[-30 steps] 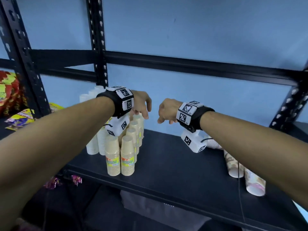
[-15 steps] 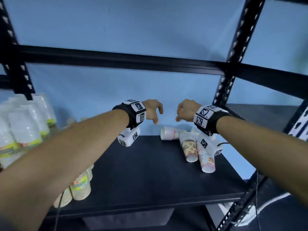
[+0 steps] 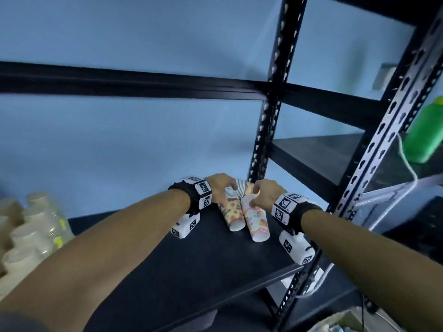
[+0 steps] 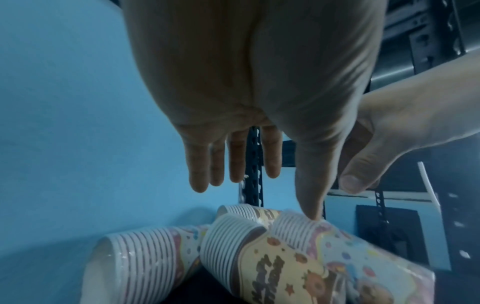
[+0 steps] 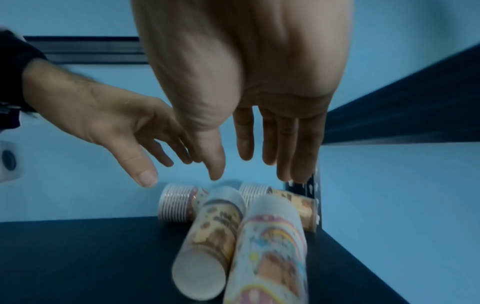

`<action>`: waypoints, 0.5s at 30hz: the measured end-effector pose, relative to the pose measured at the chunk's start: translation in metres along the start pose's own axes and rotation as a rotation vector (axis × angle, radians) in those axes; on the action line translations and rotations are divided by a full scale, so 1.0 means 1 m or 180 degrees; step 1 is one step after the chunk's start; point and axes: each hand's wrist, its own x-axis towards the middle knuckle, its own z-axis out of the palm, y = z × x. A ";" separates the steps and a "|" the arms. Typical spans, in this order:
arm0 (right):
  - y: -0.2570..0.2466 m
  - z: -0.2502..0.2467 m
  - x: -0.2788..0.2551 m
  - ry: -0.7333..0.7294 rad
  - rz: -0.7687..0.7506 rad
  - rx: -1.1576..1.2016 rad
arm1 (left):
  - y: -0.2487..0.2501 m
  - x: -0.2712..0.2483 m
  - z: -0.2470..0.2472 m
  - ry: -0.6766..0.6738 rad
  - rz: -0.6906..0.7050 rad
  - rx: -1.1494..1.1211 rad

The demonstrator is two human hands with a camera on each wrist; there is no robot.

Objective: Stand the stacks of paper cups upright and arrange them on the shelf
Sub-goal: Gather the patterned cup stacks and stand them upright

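Neither grip has closed on anything: the left hand (image 3: 219, 188) hangs with fingers (image 4: 200, 164) straight and spread, its thumb tip touching the ribbed rims of the pastel rainbow-printed stack of paper cups (image 4: 337, 246), while the right hand (image 3: 266, 191) hovers with fingers (image 5: 285, 144) straight and slightly parted, and whether it touches that stack cannot be told.

Directly beneath the two hands, four plastic-wrapped stacks lie on their sides on the black shelf board (image 3: 191, 271), in its far right corner beside the black perforated steel upright (image 3: 263, 140). The rainbow-printed stack lies under the right hand, its base pointing towards the person. Touching it on the left, under the left hand, is the cream stack of paper cups printed with brown bears (image 3: 232, 212), lying roughly parallel. Beyond the fingertips, against the blue wall (image 3: 119, 144), lie two more: a pink-trimmed stack of paper cups (image 5: 179, 202) to the left and another cream bear-printed stack (image 5: 283, 202) to the right, next to the upright.

Far to the left of the left forearm, several plain pale stacks of cups (image 3: 28, 231) stand upright. Far to the right of the right hand, a green plastic bottle (image 3: 424, 133) sits on the neighbouring shelf.
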 end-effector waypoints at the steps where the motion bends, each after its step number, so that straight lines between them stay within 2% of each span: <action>1: 0.005 0.006 0.000 0.0034 0.0052 0.0046 | 0.001 0.005 0.004 -0.0043 0.0023 0.0048; 11: 0.030 0.063 0.005 -0.0229 0.0312 0.0310 | -0.001 0.040 0.040 -0.0422 0.0287 0.0343; 15: 0.039 0.075 0.007 -0.0238 0.0367 0.0361 | -0.004 0.046 0.050 -0.0377 0.0422 0.0432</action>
